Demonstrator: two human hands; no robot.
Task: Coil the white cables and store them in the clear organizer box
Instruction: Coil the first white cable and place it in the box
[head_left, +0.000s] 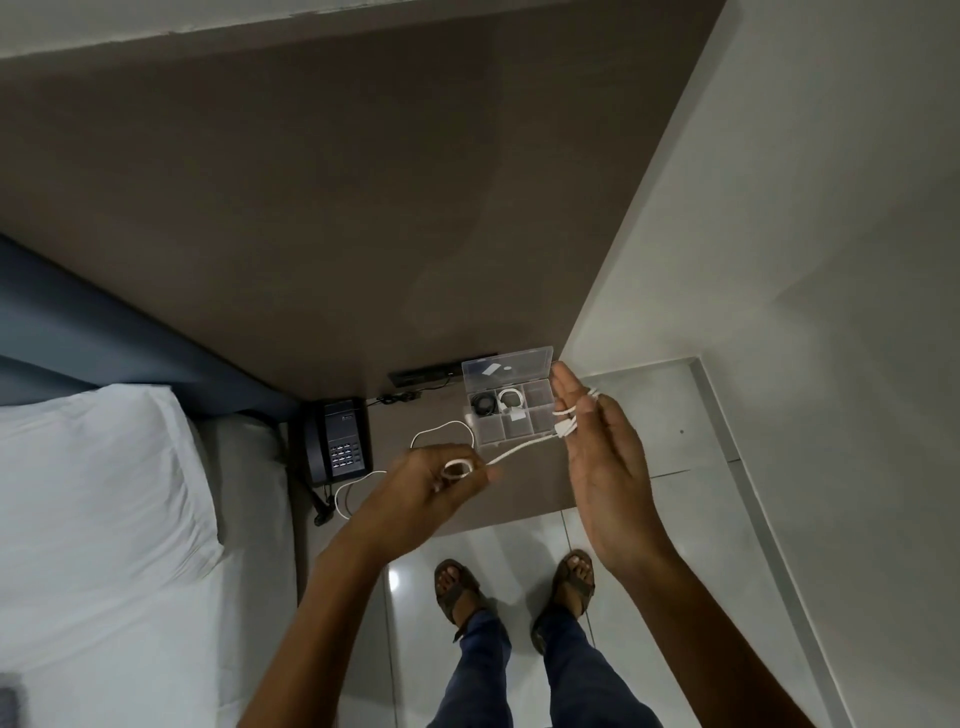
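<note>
A white cable (519, 451) stretches taut between my two hands above the bedside table. My left hand (447, 480) pinches it, with a loop showing between the fingers. My right hand (597, 452) stands upright with fingers extended, several turns of the cable wound around them and a white connector at the fingertips. The cable's slack (441, 428) trails down across the table. Behind my hands sits the clear organizer box (540, 415), lid up. One compartment holds a coiled white cable (511, 401), another a dark coiled item (484, 404).
A black telephone (340, 439) stands at the table's left, beside the bed with its white pillow (98, 483). A black socket strip (421, 375) is on the wall behind the box. My sandalled feet (514, 587) are on the glossy tile floor.
</note>
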